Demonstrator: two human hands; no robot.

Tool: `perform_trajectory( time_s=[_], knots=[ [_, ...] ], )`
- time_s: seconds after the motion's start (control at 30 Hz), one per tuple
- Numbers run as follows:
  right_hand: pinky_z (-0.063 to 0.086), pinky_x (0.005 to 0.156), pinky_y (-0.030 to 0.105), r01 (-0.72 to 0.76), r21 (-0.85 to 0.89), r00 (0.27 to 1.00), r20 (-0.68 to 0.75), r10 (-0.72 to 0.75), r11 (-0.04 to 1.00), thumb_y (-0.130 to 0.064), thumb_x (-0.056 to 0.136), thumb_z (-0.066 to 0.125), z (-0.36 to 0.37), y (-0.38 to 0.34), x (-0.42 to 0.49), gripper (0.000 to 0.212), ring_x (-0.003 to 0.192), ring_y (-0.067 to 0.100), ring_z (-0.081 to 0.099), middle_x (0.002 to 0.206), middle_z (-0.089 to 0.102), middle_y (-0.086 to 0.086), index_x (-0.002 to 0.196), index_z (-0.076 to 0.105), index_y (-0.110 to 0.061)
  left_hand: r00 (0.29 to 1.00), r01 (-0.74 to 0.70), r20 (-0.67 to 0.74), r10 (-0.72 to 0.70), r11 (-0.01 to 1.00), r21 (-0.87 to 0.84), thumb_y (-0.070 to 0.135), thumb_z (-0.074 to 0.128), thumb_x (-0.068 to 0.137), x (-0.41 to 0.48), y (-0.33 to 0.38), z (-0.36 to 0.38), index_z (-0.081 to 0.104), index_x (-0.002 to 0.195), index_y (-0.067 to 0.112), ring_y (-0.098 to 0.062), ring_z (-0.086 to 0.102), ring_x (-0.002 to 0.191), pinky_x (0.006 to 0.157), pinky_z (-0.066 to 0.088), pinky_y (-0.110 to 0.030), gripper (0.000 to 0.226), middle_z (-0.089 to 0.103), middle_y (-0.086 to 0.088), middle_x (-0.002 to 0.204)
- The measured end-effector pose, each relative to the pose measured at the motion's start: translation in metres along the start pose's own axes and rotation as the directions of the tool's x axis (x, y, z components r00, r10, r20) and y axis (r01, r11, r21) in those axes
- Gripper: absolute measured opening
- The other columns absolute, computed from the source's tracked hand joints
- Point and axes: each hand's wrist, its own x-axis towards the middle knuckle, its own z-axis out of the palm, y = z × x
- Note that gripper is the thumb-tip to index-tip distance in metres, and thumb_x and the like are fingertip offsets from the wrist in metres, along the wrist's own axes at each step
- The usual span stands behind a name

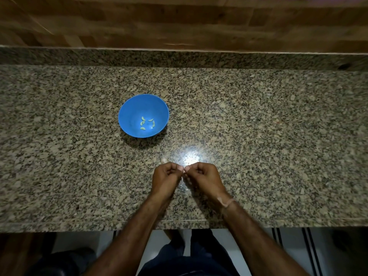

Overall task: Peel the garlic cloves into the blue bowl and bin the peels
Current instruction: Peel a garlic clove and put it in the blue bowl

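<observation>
A blue bowl (127,114) stands on the granite counter, left of centre, with several pale peeled garlic cloves (147,122) at its bottom. Nearer the front edge, my left hand (166,179) and my right hand (205,179) are held together with fingers curled and thumb tips almost meeting. Between them they pinch a small garlic clove (184,170), which is mostly hidden by the fingers. A pale bit of peel (182,178) hangs below the thumbs. One unpeeled clove (164,160) lies on the counter just beyond my left hand.
The speckled granite counter (258,126) runs the full width, with a raised granite ledge and a wooden wall (179,22) behind it. A bright light glare (190,157) sits just ahead of the hands. Below the front edge are my legs and a pale floor.
</observation>
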Motion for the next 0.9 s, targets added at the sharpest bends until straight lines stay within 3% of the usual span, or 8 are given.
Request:
perform_trajectory(
  time_s=[0.13, 0.27, 0.33, 0.5, 0.6, 0.7, 0.8, 0.9],
  knots=[
    [0.055, 0.067, 0.035, -0.192, 0.212, 0.981, 0.077, 0.180, 0.958, -0.014, 0.098, 0.071, 0.001, -0.001, -0.001, 0.021, 0.060, 0.018, 0.062, 0.073, 0.068, 0.013, 0.092, 0.071, 0.005, 0.999, -0.029, -0.012, 0.030, 0.997, 0.075, 0.013, 0.069, 0.095, 0.001, 0.000, -0.004, 0.072, 0.079, 0.006, -0.016, 0.054, 0.059, 0.059, 0.044, -0.028, 0.018, 0.070, -0.019, 0.072],
    [0.061, 0.072, 0.031, 0.139, -0.270, 0.982, -0.088, -0.169, 0.953, -0.021, 0.095, 0.076, 0.000, 0.003, -0.003, 0.013, 0.076, 0.018, 0.074, 0.080, 0.078, 0.002, 0.087, 0.077, -0.011, 0.980, 0.191, 0.071, -0.187, 0.980, -0.058, 0.012, 0.069, 0.096, 0.002, 0.005, -0.004, 0.069, 0.078, 0.007, -0.015, 0.042, 0.048, 0.046, 0.033, -0.022, 0.018, 0.059, -0.008, 0.059],
    [0.061, 0.069, 0.030, 0.122, -0.270, 0.985, -0.088, -0.150, 0.955, -0.021, 0.095, 0.076, 0.000, -0.002, -0.004, 0.015, 0.073, 0.019, 0.074, 0.077, 0.077, 0.002, 0.086, 0.076, -0.009, 0.999, 0.025, 0.024, -0.026, 0.998, 0.052, 0.013, 0.070, 0.095, 0.000, 0.005, -0.004, 0.070, 0.078, 0.009, -0.018, 0.054, 0.054, 0.051, 0.044, -0.026, 0.017, 0.066, -0.005, 0.064],
    [0.050, 0.051, 0.027, -0.297, 0.262, 0.955, 0.079, 0.286, 0.918, -0.009, 0.099, 0.069, 0.006, -0.025, -0.011, 0.023, 0.050, 0.016, 0.056, 0.063, 0.063, 0.011, 0.080, 0.068, 0.004, 0.906, -0.385, -0.006, 0.423, 0.831, 0.402, 0.013, 0.072, 0.089, -0.004, -0.002, -0.009, 0.065, 0.077, 0.021, -0.015, 0.065, 0.071, 0.063, 0.051, -0.030, 0.016, 0.067, 0.004, 0.072],
    [0.055, 0.058, 0.029, -0.024, -0.092, 0.997, -0.069, 0.018, 0.995, -0.017, 0.097, 0.073, 0.006, -0.015, -0.012, 0.024, 0.059, 0.019, 0.066, 0.068, 0.072, 0.007, 0.078, 0.071, -0.002, 0.966, -0.236, -0.019, 0.258, 0.909, 0.344, 0.018, 0.071, 0.093, -0.003, -0.001, -0.007, 0.069, 0.078, 0.017, -0.014, 0.061, 0.064, 0.061, 0.049, -0.028, 0.015, 0.068, 0.005, 0.069],
    [0.053, 0.062, 0.022, 0.175, -0.392, 0.967, -0.105, -0.233, 0.903, -0.021, 0.096, 0.074, 0.005, -0.005, -0.009, 0.018, 0.069, 0.015, 0.069, 0.074, 0.073, 0.001, 0.081, 0.073, -0.012, 0.987, 0.137, 0.092, -0.129, 0.986, -0.092, 0.015, 0.066, 0.099, -0.008, 0.002, -0.006, 0.071, 0.081, 0.010, -0.016, 0.048, 0.057, 0.056, 0.039, -0.030, 0.019, 0.060, -0.006, 0.066],
    [0.054, 0.066, 0.039, -0.057, 0.049, 0.998, 0.011, 0.057, 0.997, -0.020, 0.098, 0.072, 0.005, -0.011, -0.009, 0.023, 0.064, 0.024, 0.062, 0.073, 0.069, 0.009, 0.079, 0.069, -0.007, 0.997, -0.069, 0.046, 0.067, 0.996, 0.048, 0.015, 0.065, 0.099, -0.011, 0.003, -0.008, 0.070, 0.086, 0.010, -0.012, 0.055, 0.059, 0.055, 0.045, -0.026, 0.015, 0.065, 0.000, 0.068],
    [0.053, 0.059, 0.028, -0.253, 0.286, 0.967, 0.108, 0.232, 0.924, -0.015, 0.099, 0.070, 0.007, -0.017, -0.015, 0.019, 0.060, 0.017, 0.058, 0.073, 0.065, 0.011, 0.083, 0.069, -0.003, 0.962, -0.257, -0.022, 0.272, 0.931, 0.260, 0.014, 0.067, 0.097, -0.010, 0.005, -0.010, 0.069, 0.082, 0.016, -0.013, 0.064, 0.067, 0.062, 0.053, -0.027, 0.015, 0.070, 0.000, 0.073]
  ],
)
